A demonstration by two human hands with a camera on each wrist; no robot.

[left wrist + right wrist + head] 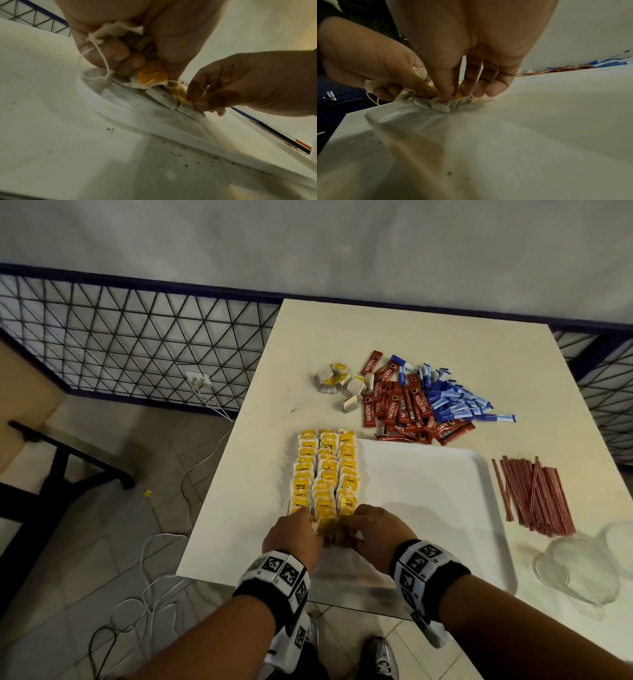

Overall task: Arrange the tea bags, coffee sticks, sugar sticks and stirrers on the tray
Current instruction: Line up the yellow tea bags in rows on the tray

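A white tray [428, 491] lies on the table, with three rows of yellow-tagged tea bags [325, 470] along its left side. At the near end of those rows my left hand [308, 525] grips a bunch of tea bags [118, 31] in curled fingers, strings dangling. My right hand [356, 525] pinches a tea bag [447, 106] that lies on the tray, thumb and fingers pressing it down. Behind the tray lie loose tea bags [339, 385], red coffee sticks [404, 409] and blue sugar sticks [455, 402]. Red stirrers [534, 494] lie right of the tray.
Clear glass dishes [575, 570] stand at the table's near right. Dark tea specks [180, 152] dot the table beside the tray rim. The table's left edge [219, 481] drops to a tiled floor with white cables [150, 577]. A wire mesh fence [137, 337] runs behind.
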